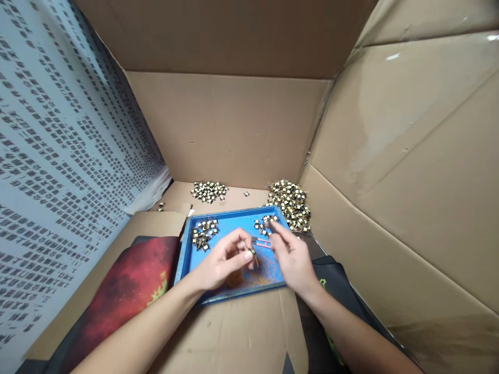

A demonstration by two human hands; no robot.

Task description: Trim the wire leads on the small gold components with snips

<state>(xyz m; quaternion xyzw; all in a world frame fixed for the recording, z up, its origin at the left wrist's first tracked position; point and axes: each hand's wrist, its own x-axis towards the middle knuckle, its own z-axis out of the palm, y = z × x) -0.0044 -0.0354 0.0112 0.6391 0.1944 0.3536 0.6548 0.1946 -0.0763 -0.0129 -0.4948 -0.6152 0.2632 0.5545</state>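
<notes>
My left hand (pixel 224 259) hovers over a blue tray (pixel 187 254) and pinches a small component with thin wire leads (pixel 254 254) between thumb and fingers. My right hand (pixel 292 257) is just to its right, fingers bent, holding a tool with pinkish-red handles (pixel 262 242) that points toward the left hand. On the tray lie two small heaps of black-and-gold components, one at the back left (pixel 204 234) and one at the back right (pixel 265 223). Brown dust (pixel 249 278) covers the tray's near part.
Two bigger piles of the same parts lie behind the tray, a middle pile (pixel 209 190) and a right pile (pixel 290 203). Cardboard walls (pixel 234 130) enclose the spot. A printed sheet (pixel 58 156) hangs left. A red mat (pixel 132 280) and a dark mat (pixel 335 280) flank the tray.
</notes>
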